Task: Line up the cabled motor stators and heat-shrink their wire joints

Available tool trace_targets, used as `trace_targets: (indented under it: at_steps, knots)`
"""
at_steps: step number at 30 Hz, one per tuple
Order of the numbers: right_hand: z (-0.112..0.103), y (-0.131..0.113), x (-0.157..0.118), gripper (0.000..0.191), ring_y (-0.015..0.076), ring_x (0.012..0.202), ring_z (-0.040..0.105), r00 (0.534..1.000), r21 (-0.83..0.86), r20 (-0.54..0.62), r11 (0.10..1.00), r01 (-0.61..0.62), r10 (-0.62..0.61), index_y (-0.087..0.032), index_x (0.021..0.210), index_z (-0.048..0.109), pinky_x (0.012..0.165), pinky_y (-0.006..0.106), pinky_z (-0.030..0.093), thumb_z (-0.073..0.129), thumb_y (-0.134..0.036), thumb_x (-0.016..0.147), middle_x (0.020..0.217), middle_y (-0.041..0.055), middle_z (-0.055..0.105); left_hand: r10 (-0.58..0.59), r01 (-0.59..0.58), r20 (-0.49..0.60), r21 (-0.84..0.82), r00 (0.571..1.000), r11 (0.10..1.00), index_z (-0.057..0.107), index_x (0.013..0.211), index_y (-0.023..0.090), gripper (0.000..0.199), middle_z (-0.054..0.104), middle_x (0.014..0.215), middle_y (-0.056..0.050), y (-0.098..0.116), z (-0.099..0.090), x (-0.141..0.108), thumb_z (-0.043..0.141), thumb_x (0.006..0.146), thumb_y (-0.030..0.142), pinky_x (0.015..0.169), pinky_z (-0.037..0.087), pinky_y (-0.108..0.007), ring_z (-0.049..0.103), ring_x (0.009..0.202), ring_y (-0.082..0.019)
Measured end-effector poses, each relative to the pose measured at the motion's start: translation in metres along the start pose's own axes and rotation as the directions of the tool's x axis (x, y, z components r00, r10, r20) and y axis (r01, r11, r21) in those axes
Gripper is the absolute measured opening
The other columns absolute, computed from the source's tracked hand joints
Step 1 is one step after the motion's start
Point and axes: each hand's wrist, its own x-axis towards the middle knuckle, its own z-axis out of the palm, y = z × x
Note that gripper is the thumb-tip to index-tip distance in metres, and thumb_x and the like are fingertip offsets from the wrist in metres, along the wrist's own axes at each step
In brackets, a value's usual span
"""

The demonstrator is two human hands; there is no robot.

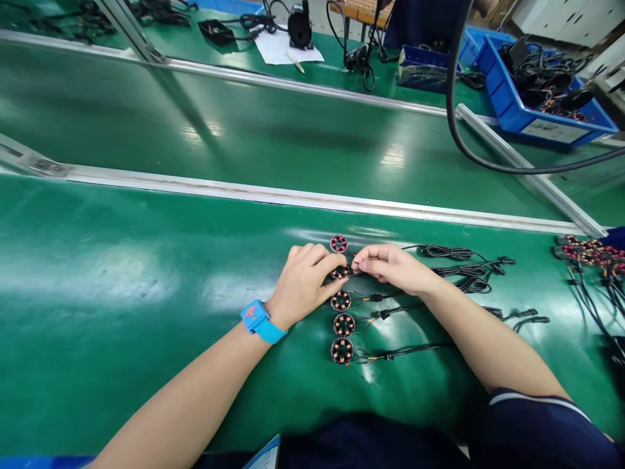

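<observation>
A column of several round copper-wound coils lies on the green table. My left hand (308,279), with a blue wrist strap (263,321), pinches the second coil from the top (340,271) between thumb and fingers. Just right of it, my right hand (388,266) has its fingertips closed on the thin wires at that coil's edge. Above them sits a coil with red windings (338,243). Below are three more coils (340,300), (344,324), (342,350), their thin coloured wires leading right to black cables (420,348).
Bundled black cables (452,253) lie beyond my right forearm. More coils (590,251) are heaped at the right edge. A metal rail (273,195) crosses behind. Farther back are a blue bin (537,124) of cables, a hanging black cable (452,111) and white paper (273,49).
</observation>
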Motion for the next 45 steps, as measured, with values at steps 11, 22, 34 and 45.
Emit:
trace_targets:
  at_steps: [11,22,34,45]
  knots:
    - [-0.009,0.005,-0.002,0.051,0.0163,0.091,0.069,0.994,-0.102,0.102,0.994,0.043,-0.033,-0.015,0.126,0.058,0.083,0.029,0.051,0.063,-0.021,0.076,0.089,0.003,0.073,-0.001,0.017,0.22,-0.074,0.976,0.997,0.063,0.093,0.02,0.017,0.058,0.1,-0.003,-0.006,-0.005,0.001,0.065,0.097,0.037,0.076,0.033,-0.035,0.054,0.092,-0.021]
    - [-0.015,0.011,-0.004,0.046,0.0115,0.077,0.062,0.995,-0.125,0.086,0.99,0.068,-0.058,-0.02,0.122,0.05,0.069,0.024,0.048,0.067,-0.026,0.08,0.09,0.0009,0.067,0.029,-0.01,0.156,-0.121,0.987,0.993,0.063,0.09,0.019,0.023,0.06,0.096,-0.004,-0.007,-0.003,-0.006,0.053,0.103,0.034,0.076,0.037,-0.035,0.053,0.088,-0.02]
    - [-0.014,0.006,-0.006,0.048,0.0112,0.077,0.062,0.993,-0.131,0.108,0.99,0.059,-0.045,-0.019,0.121,0.047,0.07,0.024,0.046,0.072,-0.029,0.081,0.09,0.0017,0.069,0.019,0.0,0.147,-0.126,0.989,0.992,0.064,0.089,0.019,0.021,0.061,0.096,-0.004,-0.005,-0.004,-0.007,0.053,0.102,0.032,0.078,0.041,-0.036,0.054,0.089,-0.02]
    - [-0.013,0.0,-0.009,0.049,0.0125,0.081,0.064,0.99,-0.248,0.139,0.967,0.059,-0.025,-0.019,0.122,0.048,0.072,0.025,0.049,0.073,-0.027,0.081,0.092,0.0023,0.07,0.025,-0.005,0.155,-0.132,0.988,0.991,0.064,0.09,0.019,0.02,0.061,0.096,-0.004,-0.004,-0.003,-0.007,0.054,0.101,0.031,0.078,0.041,-0.036,0.055,0.089,-0.02]
